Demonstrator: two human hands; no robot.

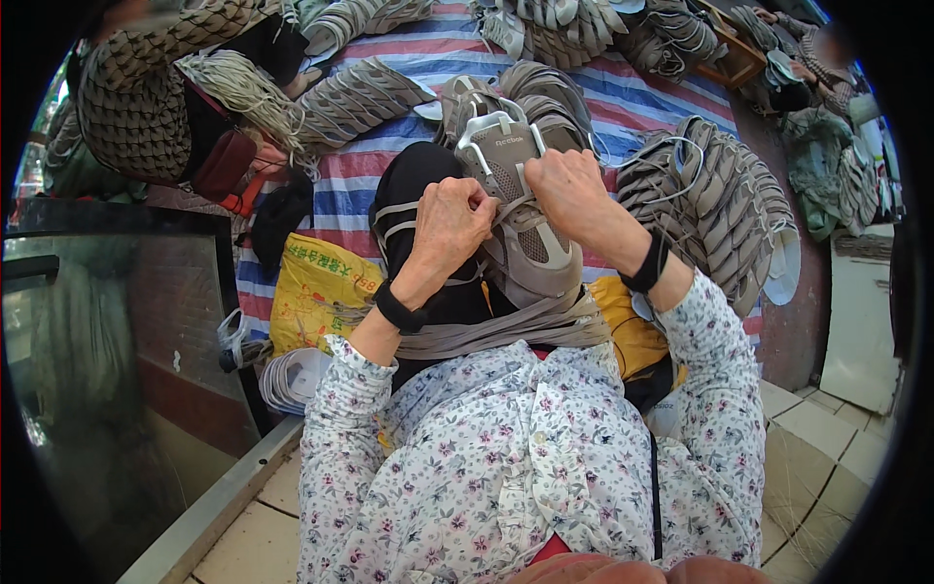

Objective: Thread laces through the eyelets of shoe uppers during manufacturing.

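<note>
A grey-beige sports shoe (pixel 520 229) stands sole-away on a black shoe form (pixel 413 185) in front of my chest. My left hand (pixel 449 222) is closed on the shoe's lace area at its left side. My right hand (pixel 567 190) grips the laces on the right side of the tongue. Both wrists wear black bands. A bundle of grey laces (pixel 506 331) lies across my lap below the shoe.
Stacks of the same grey shoe uppers (pixel 715 209) lie on a striped tarp (pixel 341 180) to the right and ahead. A yellow sack (pixel 316 287) sits at left. Another person (pixel 165 97) in a patterned top bends over white laces. A glass panel (pixel 117 341) stands left.
</note>
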